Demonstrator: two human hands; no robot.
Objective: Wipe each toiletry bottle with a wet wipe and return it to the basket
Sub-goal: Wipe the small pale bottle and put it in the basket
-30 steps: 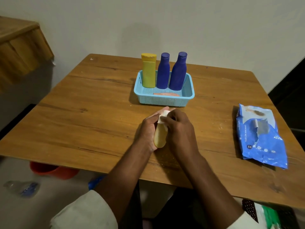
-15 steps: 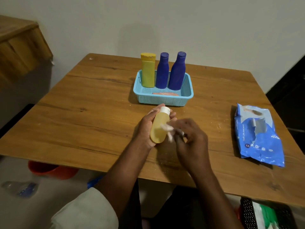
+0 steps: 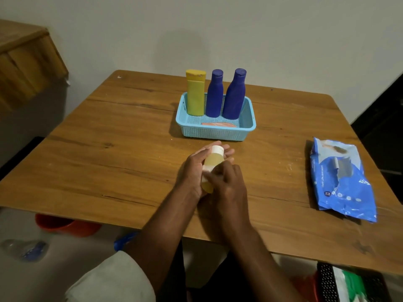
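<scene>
My left hand (image 3: 193,168) grips a small amber bottle (image 3: 212,161) with a white cap, held just above the table in front of the basket. My right hand (image 3: 226,184) holds a white wet wipe (image 3: 206,171) pressed around the bottle's lower half; most of the wipe is hidden under my fingers. The light blue basket (image 3: 212,134) stands farther back with a yellow bottle (image 3: 195,93) and two dark blue bottles (image 3: 214,94) (image 3: 234,95) upright along its far side. A flat orange item (image 3: 218,124) lies in the basket's near part.
A blue pack of wet wipes (image 3: 340,182) lies on the wooden table (image 3: 109,153) to the right. Under the table's near edge sit a red tub (image 3: 65,224) and a plastic bottle (image 3: 24,249) on the floor. A wooden cabinet (image 3: 24,62) stands at left.
My right hand moved the wipe from the bottle's cap down off the bottle, then back onto its lower body. The white cap now shows. The left hand keeps its grip.
</scene>
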